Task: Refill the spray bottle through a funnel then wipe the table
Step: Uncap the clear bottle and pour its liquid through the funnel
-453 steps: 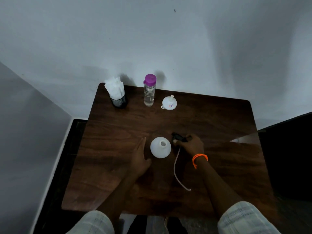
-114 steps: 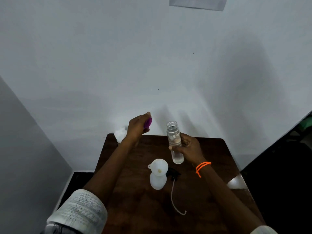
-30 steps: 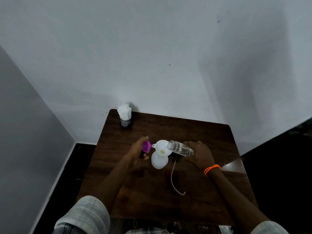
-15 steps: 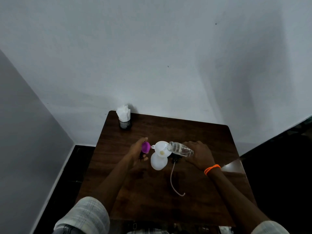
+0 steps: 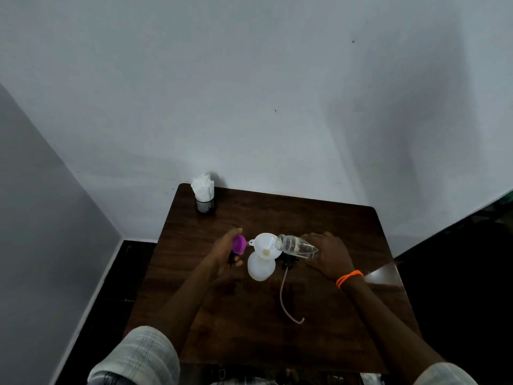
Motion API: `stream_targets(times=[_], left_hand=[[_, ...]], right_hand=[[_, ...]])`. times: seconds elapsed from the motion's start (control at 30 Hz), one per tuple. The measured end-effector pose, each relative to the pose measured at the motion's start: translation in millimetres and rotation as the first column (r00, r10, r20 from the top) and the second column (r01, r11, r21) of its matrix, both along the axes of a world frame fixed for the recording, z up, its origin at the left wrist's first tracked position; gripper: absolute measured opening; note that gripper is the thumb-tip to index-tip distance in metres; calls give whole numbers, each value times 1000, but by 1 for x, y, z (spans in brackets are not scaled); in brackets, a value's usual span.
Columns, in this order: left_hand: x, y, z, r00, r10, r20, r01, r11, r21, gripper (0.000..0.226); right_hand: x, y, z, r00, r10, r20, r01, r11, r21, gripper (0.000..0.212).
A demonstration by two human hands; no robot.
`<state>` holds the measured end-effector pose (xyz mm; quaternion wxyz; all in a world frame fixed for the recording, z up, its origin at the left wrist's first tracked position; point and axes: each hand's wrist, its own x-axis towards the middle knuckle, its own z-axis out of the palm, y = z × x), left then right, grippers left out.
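Tipped clear bottle [image 5: 298, 246] lengthwise toward funnel [image 5: 265, 245], mouth over rim, right hand [image 5: 329, 255] fingers wrapped round base; left hand [image 5: 226, 250] gripped purple cap [image 5: 239, 244] beside.

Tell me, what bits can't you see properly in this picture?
- Water stream: head view, too small and faint to see between the clear bottle and funnel.
- Spray bottle: its fill level, hidden by white plastic and the funnel.
- Sprayer head: mostly hidden under the clear bottle.
- Left hand fingers: hidden behind the purple cap.
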<state>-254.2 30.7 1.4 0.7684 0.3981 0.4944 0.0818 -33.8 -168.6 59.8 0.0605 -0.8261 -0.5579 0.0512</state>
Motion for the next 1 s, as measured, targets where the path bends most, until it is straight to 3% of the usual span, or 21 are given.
stream_targets(times=[0.4, 1.0], left_hand=[[0, 3, -9, 1000, 6, 6, -6, 1000, 3, 57], [-1, 6, -14, 1000, 0, 11, 0, 1000, -5, 58]], right_hand=[[8, 2, -5, 998, -3, 67, 6, 998, -59, 68], [7, 0, 6, 997, -25, 74, 33, 995, -98, 74]])
